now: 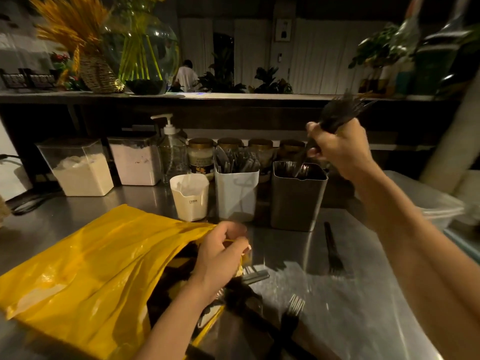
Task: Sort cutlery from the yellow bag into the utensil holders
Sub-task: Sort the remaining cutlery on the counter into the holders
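R hand [337, 149] was closed round a bundle of black forks [335, 116], tines up and blurred, handles pointing down toward the steel holder [298, 196]. The bundle sat above and just behind the holder's far-right corner; the handle tips looked to be at or just inside the rim, can't tell which. L hand [220, 252] was curled shut on the mouth of the yellow bag [85, 258], pinching plastic at the opening w/ more dark cutlery showing inside.

To do this step well, imo: square the handles together first, bring the bundle upright over the open mouth, lower till the ends touch bottom, then let go, not drop from height, since the holder already had pieces in it and a tilted bundle would snag or splay. Keep forks w/ forks: the white holder [236, 193] next door carried what looked like knives, and the small cream holder [189, 197] looked near empty.

Pose: R forearm came in from lower right, wrist cocked back, knuckles toward the camera. L forearm came up from the bottom edge, wrist low over the bag.

Stray black fork [332, 248] lay on the steel counter [363, 307] in front of the holder, another fork [293, 315] nearer the bag.
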A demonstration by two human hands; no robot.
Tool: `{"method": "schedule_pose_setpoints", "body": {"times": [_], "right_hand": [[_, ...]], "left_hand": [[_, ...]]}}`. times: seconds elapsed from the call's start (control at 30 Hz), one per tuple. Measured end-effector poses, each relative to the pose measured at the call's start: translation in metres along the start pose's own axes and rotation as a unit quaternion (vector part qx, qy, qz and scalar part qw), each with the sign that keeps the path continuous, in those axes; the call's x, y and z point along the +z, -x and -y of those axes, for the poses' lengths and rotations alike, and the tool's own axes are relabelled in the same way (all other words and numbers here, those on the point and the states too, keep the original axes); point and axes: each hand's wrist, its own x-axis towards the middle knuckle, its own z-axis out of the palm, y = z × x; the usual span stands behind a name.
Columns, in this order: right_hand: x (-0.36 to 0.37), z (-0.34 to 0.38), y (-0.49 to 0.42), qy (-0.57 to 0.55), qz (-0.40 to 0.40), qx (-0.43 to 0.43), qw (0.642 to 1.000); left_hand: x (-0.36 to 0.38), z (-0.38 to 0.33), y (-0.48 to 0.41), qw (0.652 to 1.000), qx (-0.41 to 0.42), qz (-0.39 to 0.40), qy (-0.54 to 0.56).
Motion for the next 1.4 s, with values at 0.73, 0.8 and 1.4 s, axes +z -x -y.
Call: {"method": "schedule_pose_setpoints", "body": {"times": [0.73, 0.8, 1.4], "right_hand": [[0.03, -0.051, -0.007, 0.228, 0.039, 0.07, 0.97], [0.028, -0.045, -0.013, 0.184, 0.036, 0.072, 0.98], [0.027, -0.09, -0.035, 0.061, 0.091, 0.16, 0.981]], "left_hand": [[0.0, 0.001, -0.001, 0.998, 0.041, 0.01, 0.038], [-0.001, 0.002, -0.001, 0.999, 0.038, 0.009, 0.035], [-0.003, 0.002, -0.004, 0.998, 0.026, 0.031, 0.044]]}}
